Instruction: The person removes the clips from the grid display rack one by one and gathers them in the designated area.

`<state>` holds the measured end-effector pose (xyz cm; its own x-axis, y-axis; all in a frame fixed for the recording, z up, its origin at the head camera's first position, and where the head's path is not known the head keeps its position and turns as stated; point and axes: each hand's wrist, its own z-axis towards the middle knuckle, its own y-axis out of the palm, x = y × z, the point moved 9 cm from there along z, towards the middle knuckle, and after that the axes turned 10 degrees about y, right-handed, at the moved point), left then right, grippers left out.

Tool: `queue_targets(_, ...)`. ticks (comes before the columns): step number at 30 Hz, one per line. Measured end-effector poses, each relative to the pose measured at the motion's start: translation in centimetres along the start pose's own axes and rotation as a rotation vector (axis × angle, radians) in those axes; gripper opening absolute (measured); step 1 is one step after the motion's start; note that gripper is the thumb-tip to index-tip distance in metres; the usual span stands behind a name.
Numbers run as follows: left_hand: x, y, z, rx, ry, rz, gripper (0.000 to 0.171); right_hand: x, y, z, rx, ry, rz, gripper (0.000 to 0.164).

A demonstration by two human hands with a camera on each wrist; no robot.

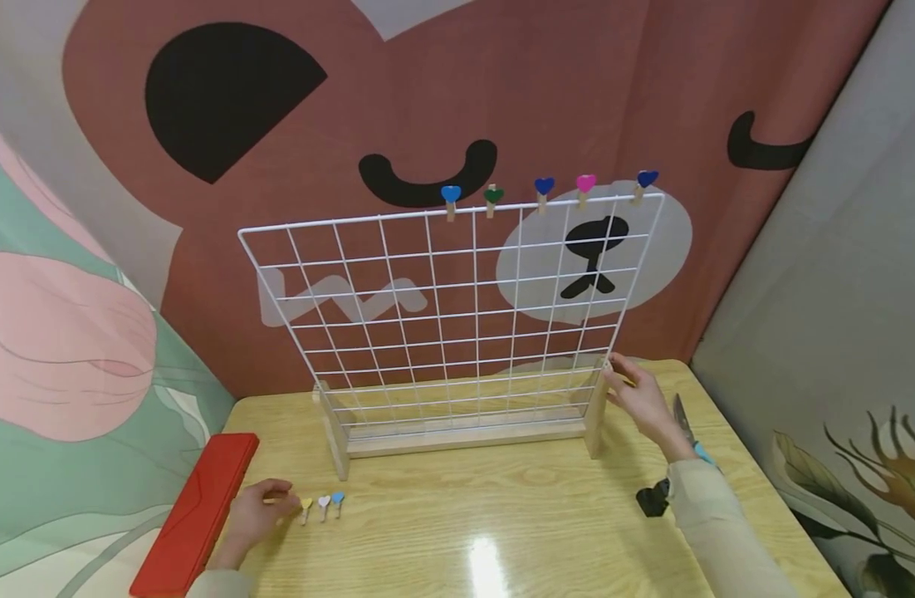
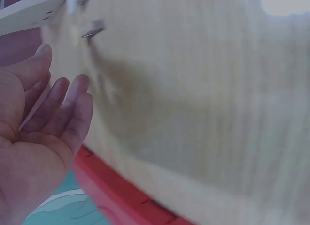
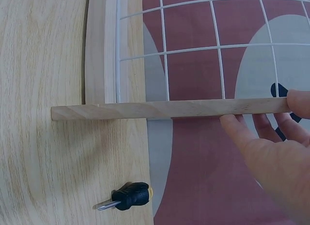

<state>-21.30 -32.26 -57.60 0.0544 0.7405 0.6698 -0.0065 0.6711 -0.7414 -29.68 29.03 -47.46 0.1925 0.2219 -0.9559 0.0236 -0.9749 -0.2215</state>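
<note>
The white wire grid panel stands upright in a pale wooden base on the light wood-grain bench, its long axis running left to right across the bench and its face turned toward the person. The right hand rests at the right end of that base, fingers nearly straight against the upright wooden end post, thumb over its top; the grip is loose, touching rather than clasping, and the panel stretches away to the left of it. Just behind this hand lie a pair of scissors with a light blue handle, and near its wrist a small black-handled screwdriver. Along the panel's top wire, up and left of the right grip, sit five little wooden pegs with heart tops in blue, green, dark blue, pink and dark blue. The left hand lies low on the bench with its fingers relaxed and the palm empty; just right of its fingertips lie three small heart pegs, yellow, white and light blue, their stems pointing toward the person. A long flat red case lies just left of this hand
</note>
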Motion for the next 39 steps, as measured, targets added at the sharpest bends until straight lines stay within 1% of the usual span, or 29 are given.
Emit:
queue_targets(2, 0.6, -0.7, 0.3, -0.009, 0.003, 0.004, 0.029, 0.0, 0.0, 0.0, -0.001, 0.002, -0.002, 0.058)
queue_targets(4, 1.6, -1.7, 0.7, -0.018, 0.019, 0.012, 0.03, 0.1, 0.0, 0.1, 0.001, 0.001, 0.006, 0.058)
queue_targets(5, 2.1, -2.2, 0.9, -0.018, 0.031, 0.019, 0.03, 0.2, 0.0, 0.1, 0.001, 0.002, 0.007, 0.058)
queue_targets(7, 3.8, -3.5, 1.4, -0.001, 0.08, 0.042, 0.025, 0.3, 0.1, 0.2, 0.002, 0.002, 0.011, 0.057)
queue_targets(12, 9.3, -7.3, 2.6, 0.081, 0.24, 0.085, 0.016, 0.5, 0.1, 0.3, 0.003, 0.004, 0.006, 0.058)
queue_targets(14, 11.4, -8.4, 3.0, 0.088, 0.277, 0.082, 0.017, 0.5, 0.1, 0.3, 0.005, 0.001, -0.001, 0.058)
queue_targets(18, 14.7, -9.7, 3.6, 0.093, 0.335, 0.062, 0.02, 0.4, 0.1, 0.3, 0.006, -0.009, -0.011, 0.058)
queue_targets(20, 16.4, -10.4, 3.6, 0.11, 0.382, 0.07, 0.022, 0.4, 0.2, 0.2, 0.0, -0.009, -0.011, 0.058)
queue_targets(22, 18.3, -11.0, 3.6, 0.136, 0.446, 0.083, 0.028, 0.5, 0.3, 0.2, -0.004, -0.004, -0.014, 0.058)
queue_targets(25, 21.7, -12.2, 3.5, 0.184, 0.551, 0.115, 0.041, 0.6, 0.3, 0.1, 0.0, 0.007, -0.017, 0.057)
queue_targets(27, 23.8, -13.2, 3.5, 0.216, 0.599, 0.111, 0.049, 0.6, 0.3, 0.1, 0.005, 0.009, -0.018, 0.056)
queue_targets(31, 27.9, -15.4, 3.0, 0.305, 0.703, 0.112, 0.054, 0.5, 0.3, 0.2, -0.002, 0.0, -0.02, 0.057)
queue_targets(33, 29.9, -16.2, 2.7, 0.337, 0.766, 0.12, 0.055, 0.5, 0.2, 0.3, -0.005, -0.002, -0.019, 0.057)
queue_targets(35, 32.0, -16.8, 2.6, 0.358, 0.832, 0.136, 0.057, 0.5, 0.1, 0.3, -0.004, -0.004, -0.017, 0.058)
queue_targets(36, 33.0, -17.1, 2.6, 0.357, 0.86, 0.137, 0.058, 0.5, 0.1, 0.3, -0.002, -0.004, -0.014, 0.058)
queue_targets(39, 35.7, -17.6, 3.0, 0.351, 0.921, 0.15, 0.059, 0.4, -0.1, 0.4, 0.006, -0.006, -0.008, 0.057)
